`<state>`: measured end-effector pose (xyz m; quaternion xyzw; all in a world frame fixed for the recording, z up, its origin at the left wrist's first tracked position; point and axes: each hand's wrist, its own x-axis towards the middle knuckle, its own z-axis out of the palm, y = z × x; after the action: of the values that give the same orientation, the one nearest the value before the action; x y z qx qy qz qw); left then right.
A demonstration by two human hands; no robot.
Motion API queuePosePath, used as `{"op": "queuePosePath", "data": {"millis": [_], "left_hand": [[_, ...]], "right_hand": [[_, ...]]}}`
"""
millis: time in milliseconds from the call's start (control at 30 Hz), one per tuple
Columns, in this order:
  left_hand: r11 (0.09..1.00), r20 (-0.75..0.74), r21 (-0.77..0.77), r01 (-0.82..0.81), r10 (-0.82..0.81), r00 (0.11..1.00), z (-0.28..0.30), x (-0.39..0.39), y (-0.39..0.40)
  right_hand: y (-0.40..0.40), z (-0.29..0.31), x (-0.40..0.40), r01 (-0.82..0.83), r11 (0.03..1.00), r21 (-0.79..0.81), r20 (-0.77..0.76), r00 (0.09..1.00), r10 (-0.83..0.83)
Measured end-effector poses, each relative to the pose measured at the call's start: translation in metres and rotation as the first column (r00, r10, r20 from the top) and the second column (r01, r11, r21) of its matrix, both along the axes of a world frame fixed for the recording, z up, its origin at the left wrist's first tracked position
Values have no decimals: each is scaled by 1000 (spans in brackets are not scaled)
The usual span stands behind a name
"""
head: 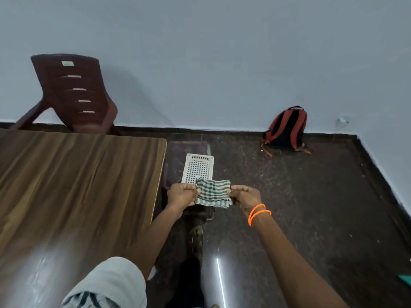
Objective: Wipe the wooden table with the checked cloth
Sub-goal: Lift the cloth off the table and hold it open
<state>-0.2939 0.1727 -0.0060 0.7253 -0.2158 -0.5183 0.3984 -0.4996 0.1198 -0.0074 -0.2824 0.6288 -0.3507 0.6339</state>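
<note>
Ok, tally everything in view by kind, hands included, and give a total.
Hands: 2, left and right, both pinching the cloth
Cloth: 1
Table: 1
Chair: 1
Backpack: 1
Perforated white panel: 1
Orange wristband: 1
Total: 8

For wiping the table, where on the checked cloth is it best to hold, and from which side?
The checked cloth hangs folded flat between left hand and right hand, each pinching a side edge, off the wooden table. For wiping, probably grip its middle from above with one hand: the flat folded pad would then spread under the palm.
</note>
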Motion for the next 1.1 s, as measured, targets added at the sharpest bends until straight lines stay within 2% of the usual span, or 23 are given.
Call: {"op": "queuePosePath", "data": {"millis": [167,333,500,667,800,1000,1100], "left_hand": [[999,38,45,14,-15,999,-47,38,-100],[991,148,134,13,-33,988,-97,65,-166],[972,192,234,2,-48,980,-164,85,-209],[958,257,286,32,-109,960,-231,94,-231],[951,228,291,103,-174,958,-266,89,-236],[930,299,344,129,-239,924,-286,83,-238],[915,311,376,146,-273,910,-279,83,-239]], "right_hand": [[-95,-43,40,-8,999,41,-46,999,10],[-157,-98,81,-6,992,123,-127,992,22],[-203,-165,112,-50,983,178,-255,962,96],[-227,-235,127,-87,973,214,-357,920,161],[-229,-269,131,-113,965,236,-415,886,205],[-227,-286,134,-210,951,226,-538,787,301],[-232,-279,134,-323,917,232,-556,730,398]]}}
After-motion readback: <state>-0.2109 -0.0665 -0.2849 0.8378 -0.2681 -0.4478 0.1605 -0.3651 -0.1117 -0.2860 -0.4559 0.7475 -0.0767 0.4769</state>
